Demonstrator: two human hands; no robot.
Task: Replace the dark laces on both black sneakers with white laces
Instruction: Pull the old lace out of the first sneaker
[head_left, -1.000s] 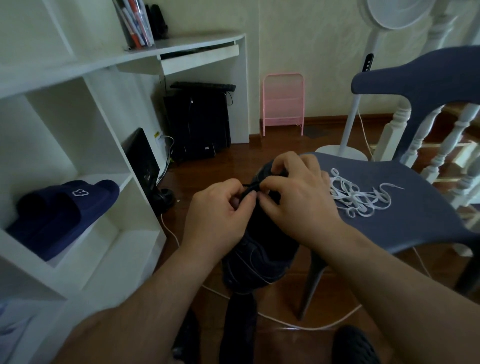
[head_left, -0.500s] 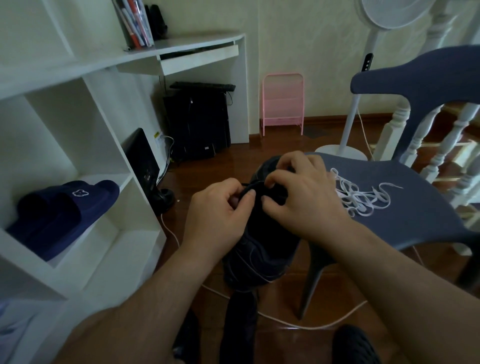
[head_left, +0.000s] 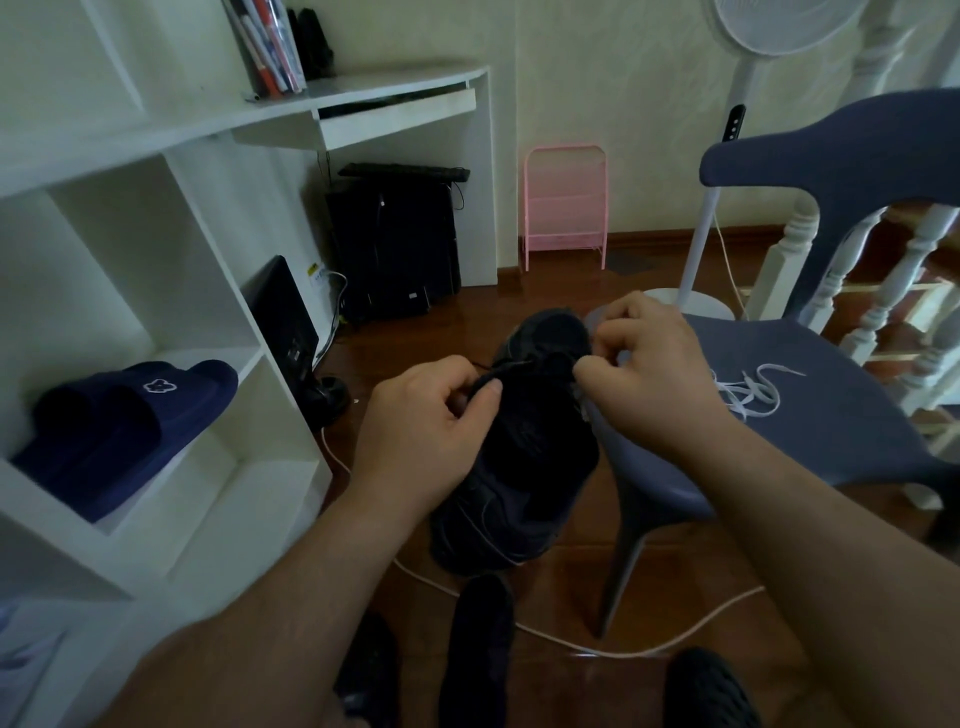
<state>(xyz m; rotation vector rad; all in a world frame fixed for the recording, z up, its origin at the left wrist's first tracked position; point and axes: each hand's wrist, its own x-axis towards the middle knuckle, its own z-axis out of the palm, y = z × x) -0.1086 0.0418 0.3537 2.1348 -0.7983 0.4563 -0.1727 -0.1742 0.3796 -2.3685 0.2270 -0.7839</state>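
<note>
From the head camera, a black sneaker (head_left: 524, 457) is held up between both hands just left of the blue chair (head_left: 831, 415), its toe end pointing down toward the wooden floor (head_left: 571, 571). The left hand (head_left: 431, 421) has its fingers curled and pinches the dark lace (head_left: 506, 370) between thumb and forefinger, the lace running taut from that pinch across to the top of the shoe. The right hand (head_left: 654, 374) is curled at the shoe's upper edge, fingertips pressed together on something there (probably the other end of the lace or an eyelet flap, though the dim light hides which). The white laces (head_left: 748, 389) lie in a loose tangle on the chair seat, just beside the right wrist. On the left, navy slippers (head_left: 130, 426) sit on a white shelf (head_left: 218, 499), and a white cable (head_left: 649, 649) trails across the floor under the chair
</note>
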